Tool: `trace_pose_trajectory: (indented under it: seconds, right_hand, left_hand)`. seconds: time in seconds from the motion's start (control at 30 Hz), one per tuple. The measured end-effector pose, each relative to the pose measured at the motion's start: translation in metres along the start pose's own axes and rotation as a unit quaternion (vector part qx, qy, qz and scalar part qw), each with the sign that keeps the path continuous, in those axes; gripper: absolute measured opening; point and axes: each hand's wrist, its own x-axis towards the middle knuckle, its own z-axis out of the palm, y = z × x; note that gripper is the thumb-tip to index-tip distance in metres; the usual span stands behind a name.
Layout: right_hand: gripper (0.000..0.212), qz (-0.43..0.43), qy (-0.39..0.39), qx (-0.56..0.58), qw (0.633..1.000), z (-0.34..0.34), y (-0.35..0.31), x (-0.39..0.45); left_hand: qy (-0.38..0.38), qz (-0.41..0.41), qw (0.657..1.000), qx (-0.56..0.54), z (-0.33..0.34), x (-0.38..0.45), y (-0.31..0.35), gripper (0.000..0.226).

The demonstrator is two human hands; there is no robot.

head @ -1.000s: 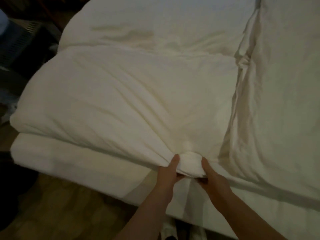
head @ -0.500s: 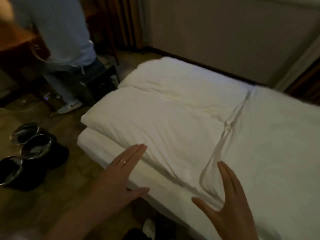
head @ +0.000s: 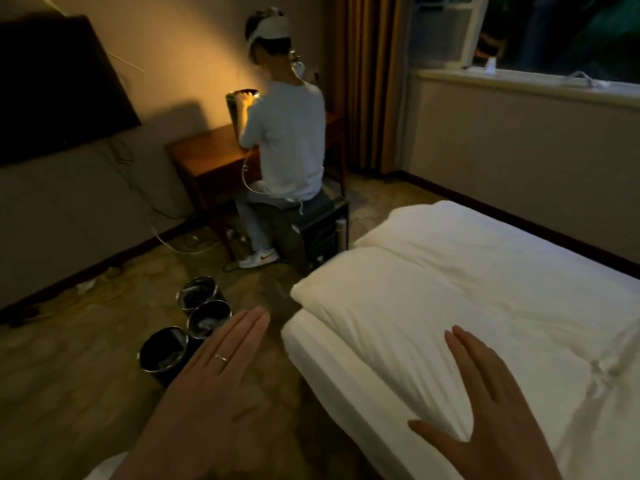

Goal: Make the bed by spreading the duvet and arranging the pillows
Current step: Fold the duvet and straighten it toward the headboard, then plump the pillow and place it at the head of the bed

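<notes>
A white duvet (head: 450,306) lies folded and puffy over the near end of the bed, above the white mattress edge (head: 332,368). A second white layer (head: 485,237) shows beyond it toward the window wall. No pillow can be told apart. My left hand (head: 214,382) is held flat in the air over the floor, left of the bed corner, fingers straight and together, a ring on one finger. Flat as well, my right hand (head: 485,410) hovers over the duvet's near edge with its thumb spread. Neither hand holds anything.
Three dark round bins (head: 187,327) stand on the patterned floor left of the bed. A person in a light shirt (head: 287,143) sits on a dark box at a wooden desk (head: 207,154). A dark screen (head: 52,81) hangs on the left wall; curtain and window at back.
A second ago both hands pinched the duvet's edge; they have let go and lifted flat. The view has swung up and left, bringing the room and seated person into sight.
</notes>
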Motion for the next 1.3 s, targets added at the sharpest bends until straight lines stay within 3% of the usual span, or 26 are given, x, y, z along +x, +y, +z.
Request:
trace_pose_trajectory:
  seconds: [0.07, 0.13, 0.2, 0.6, 0.9, 1.17, 1.3]
  right_hand:
    - [0.107, -0.012, 0.008, -0.004, 1.0, 0.02, -0.023, 0.029]
    - [0.108, -0.022, 0.013, -0.006, 1.0, 0.041, -0.043, 0.055]
    - [0.109, -0.017, 0.018, -0.002, 1.0, 0.059, -0.061, 0.079]
    - [0.107, 0.101, 0.019, -0.079, 0.992, 0.136, -0.095, 0.229]
    - [0.103, 0.147, 0.018, -0.091, 0.985, 0.19, -0.078, 0.338]
    - [0.1, 0.197, 0.046, -0.139, 0.969, 0.249, -0.089, 0.427]
    - [0.101, 0.286, 0.086, -0.145, 0.943, 0.281, -0.11, 0.462]
  left_hand:
    - [-0.007, -0.002, 1.0, 0.01, -0.005, 0.005, -0.044, 0.096]
    - [-0.03, -0.022, 0.999, 0.0, -0.01, 0.012, -0.083, 0.125]
    - [-0.035, -0.022, 0.999, -0.004, -0.016, 0.024, -0.116, 0.134]
    - [-0.042, 0.128, 0.991, -0.018, 0.013, 0.211, -0.235, 0.119]
    - [-0.058, 0.155, 0.986, -0.006, 0.037, 0.328, -0.314, 0.111]
    - [-0.054, 0.276, 0.959, 0.01, 0.084, 0.446, -0.372, 0.124]
    - [-0.077, 0.332, 0.94, 0.009, 0.095, 0.51, -0.408, 0.119]
